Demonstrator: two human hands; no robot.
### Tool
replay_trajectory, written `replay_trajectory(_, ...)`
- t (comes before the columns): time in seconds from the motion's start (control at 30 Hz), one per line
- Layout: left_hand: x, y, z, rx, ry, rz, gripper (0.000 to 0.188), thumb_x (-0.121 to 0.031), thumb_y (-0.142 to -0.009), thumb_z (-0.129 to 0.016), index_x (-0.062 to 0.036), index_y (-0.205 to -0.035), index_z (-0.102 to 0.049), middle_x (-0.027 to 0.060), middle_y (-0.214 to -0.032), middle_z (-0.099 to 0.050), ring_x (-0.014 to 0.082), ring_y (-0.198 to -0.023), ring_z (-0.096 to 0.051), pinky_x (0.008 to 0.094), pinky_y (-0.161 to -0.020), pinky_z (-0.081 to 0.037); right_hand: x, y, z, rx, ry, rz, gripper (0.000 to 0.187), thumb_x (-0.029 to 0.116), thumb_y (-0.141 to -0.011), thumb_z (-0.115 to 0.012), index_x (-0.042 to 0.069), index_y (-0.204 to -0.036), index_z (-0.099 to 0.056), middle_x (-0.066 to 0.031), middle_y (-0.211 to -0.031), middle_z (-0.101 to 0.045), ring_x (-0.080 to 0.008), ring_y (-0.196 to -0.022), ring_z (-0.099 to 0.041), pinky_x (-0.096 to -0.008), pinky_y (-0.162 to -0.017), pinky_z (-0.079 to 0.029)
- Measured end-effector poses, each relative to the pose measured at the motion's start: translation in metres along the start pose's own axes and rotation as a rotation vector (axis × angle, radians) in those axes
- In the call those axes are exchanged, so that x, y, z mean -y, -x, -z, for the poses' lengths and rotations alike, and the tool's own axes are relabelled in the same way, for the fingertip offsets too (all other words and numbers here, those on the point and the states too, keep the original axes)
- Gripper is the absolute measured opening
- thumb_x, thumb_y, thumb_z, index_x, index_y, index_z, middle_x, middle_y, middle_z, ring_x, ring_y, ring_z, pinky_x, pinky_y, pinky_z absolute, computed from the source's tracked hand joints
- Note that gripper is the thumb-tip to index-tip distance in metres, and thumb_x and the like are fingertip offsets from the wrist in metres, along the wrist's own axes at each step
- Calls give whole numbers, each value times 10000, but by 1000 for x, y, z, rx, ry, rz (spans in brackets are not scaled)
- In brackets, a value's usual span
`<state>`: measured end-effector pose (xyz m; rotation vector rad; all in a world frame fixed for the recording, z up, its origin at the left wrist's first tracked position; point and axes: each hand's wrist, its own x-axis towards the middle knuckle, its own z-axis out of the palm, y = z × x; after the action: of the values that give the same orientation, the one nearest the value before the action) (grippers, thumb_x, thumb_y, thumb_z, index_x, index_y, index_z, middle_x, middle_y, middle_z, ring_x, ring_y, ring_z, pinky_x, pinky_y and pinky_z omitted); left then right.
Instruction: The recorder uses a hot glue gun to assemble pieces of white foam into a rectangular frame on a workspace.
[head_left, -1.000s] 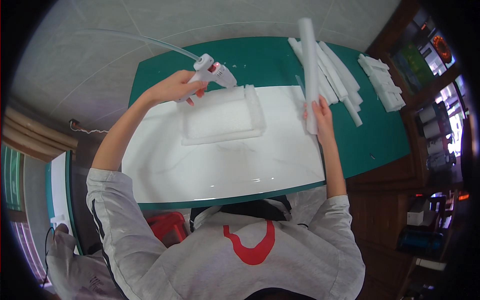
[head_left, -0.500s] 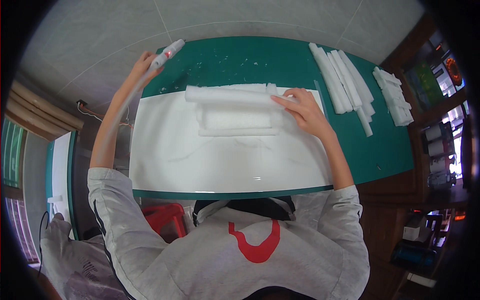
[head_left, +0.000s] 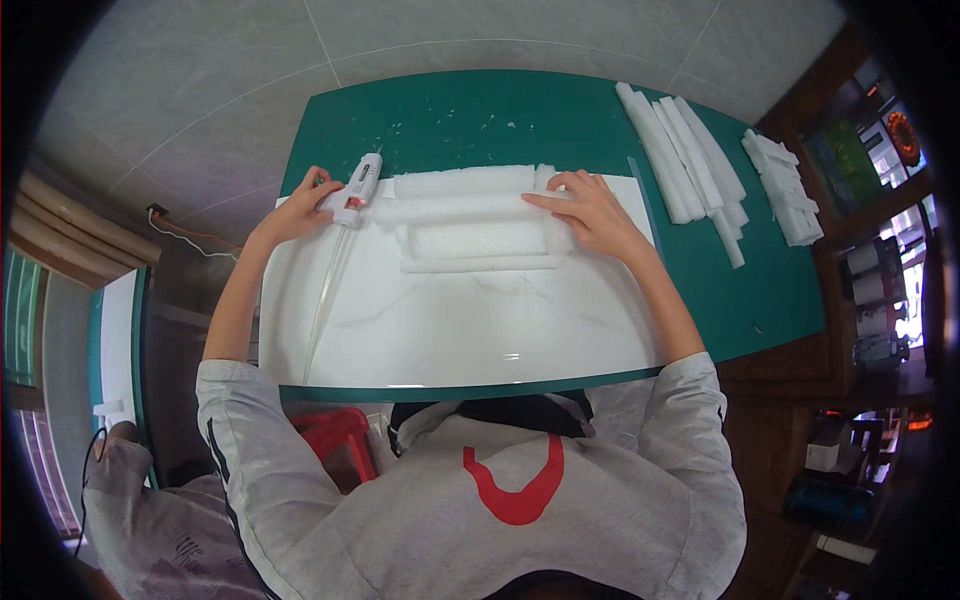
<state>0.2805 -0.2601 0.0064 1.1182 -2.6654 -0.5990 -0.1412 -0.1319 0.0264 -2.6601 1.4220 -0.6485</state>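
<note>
In my left hand is a white hot glue gun, gripped by its handle at the left of the white board, nozzle pointing away from me. A long clear glue stick trails from it toward the near edge. The fingers of my right hand close on the right end of a long white foam strip. That strip lies across a small frame of white foam pieces at the middle of the board. My right palm hides part of the frame's right side.
The white board lies on a green-topped table. Several loose foam strips and a stack of short foam pieces sit at the right. Foam crumbs dot the far left. A red stool stands below the table; another person's sleeve shows lower left.
My left hand has brought the glue gun down and toward me, from the far left corner to beside the foam frame. The foam strip's left end has dropped slightly; my right hand stays near its right end.
</note>
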Motion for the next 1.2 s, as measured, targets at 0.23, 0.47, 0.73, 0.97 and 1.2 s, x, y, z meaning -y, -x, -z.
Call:
replay_trajectory(0.23,-8,-5,-9,46,94,53,478,9,-683,-595,-16,-1144,-472,83,-1023,-334,202,-884,-456,273,-739,-419,2,-4,6,39,0,-36,487,-34,-758,-527,281,-1125,-577,-41,-992,-511,-206,-913,-444,-308,-838,-333)
replay_trajectory(0.47,-2,3,-12,45,-51,51,460,-147,-777,-491,-43,-1219,-414,116,-1115,-368,259,-1030,-406,338,-906,-311,4,-1,4,104,94,-11,605,-119,-685,-517,260,-1155,-555,-47,-1040,-476,-222,-948,-421,-333,-874,-321)
replay_trajectory(0.73,-72,-1,-16,-299,-182,-22,431,-212,-836,-386,-71,-1243,-402,107,-1260,-357,271,-1175,-315,384,-986,-210,5,-1,10,180,96,-60,687,-161,-671,-476,285,-1192,-515,-46,-1082,-437,-221,-985,-402,-335,-935,-284)
replay_trajectory(0.97,-131,4,-22,-172,-176,-239,389,-177,-821,-444,-38,-1185,-454,121,-1216,-435,293,-1130,-380,394,-977,-260,-6,-3,18,120,-215,-43,416,-93,-723,-481,105,-1078,-572,-67,-1032,-485,-213,-950,-443,-310,-911,-310)
replay_trajectory(1.2,-137,8,-29,-159,-142,-175,398,-184,-820,-466,-25,-1184,-450,130,-1200,-448,293,-1112,-402,372,-959,-310,-13,3,17,45,-326,-41,323,-52,-746,-494,79,-1026,-586,-78,-1077,-478,-217,-996,-454,-311,-860,-371)
